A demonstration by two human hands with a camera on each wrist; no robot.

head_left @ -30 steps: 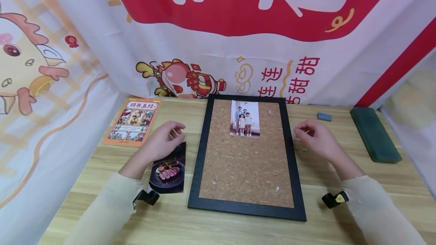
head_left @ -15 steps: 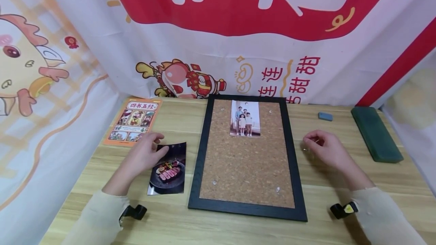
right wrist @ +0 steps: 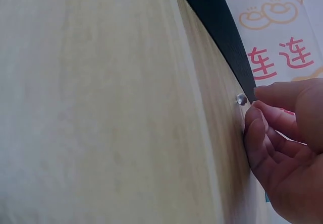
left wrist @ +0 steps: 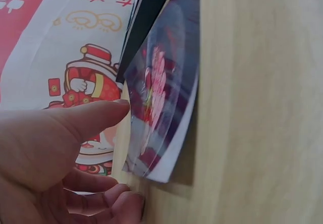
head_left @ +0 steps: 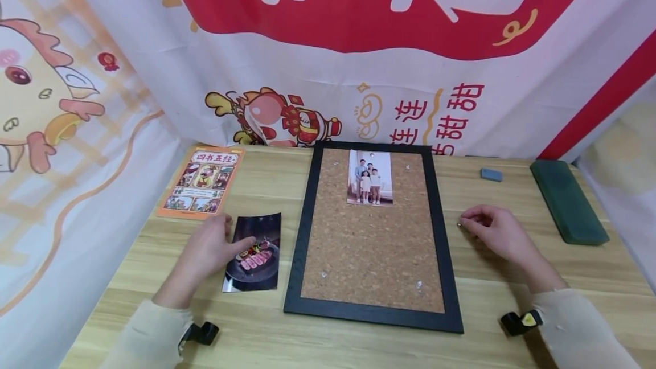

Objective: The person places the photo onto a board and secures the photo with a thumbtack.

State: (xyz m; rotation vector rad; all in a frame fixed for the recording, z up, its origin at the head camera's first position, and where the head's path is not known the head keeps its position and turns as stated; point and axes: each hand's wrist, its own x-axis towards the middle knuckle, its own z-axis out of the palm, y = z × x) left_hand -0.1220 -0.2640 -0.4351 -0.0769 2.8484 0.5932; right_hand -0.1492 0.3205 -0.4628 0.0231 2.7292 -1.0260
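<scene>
Corkboard [head_left: 371,255] in a black frame lies mid-table, its long side running from 12 to 6 o'clock on the wood-grain table [head_left: 246,335]. At 12 o'clock on the cork sits a group portrait [head_left: 370,181] of four people, and small shiny tacks [head_left: 419,285] dot the area near its four corners.

Just outside the frame at 9 o'clock is a glossy photo of sliced meat on a dark plate [head_left: 256,263]. The left hand [head_left: 207,246] is at the photo's left edge, thumb extended over it in the head view, the other fingers loosely bent; its hold is released.

At 3 o'clock, the right hand [head_left: 494,232] has its fingertips drawn together just beside a domed metal thumbtack [right wrist: 242,99]; I cannot tell whether they grip it.

Farther out, an orange-bordered comic book [head_left: 202,181] lies at 10 o'clock, a blue eraser [head_left: 491,175] at 2, and a dark green case [head_left: 570,203] near 3. Red-and-white printed cloth [head_left: 369,73] hangs behind, at 12.
</scene>
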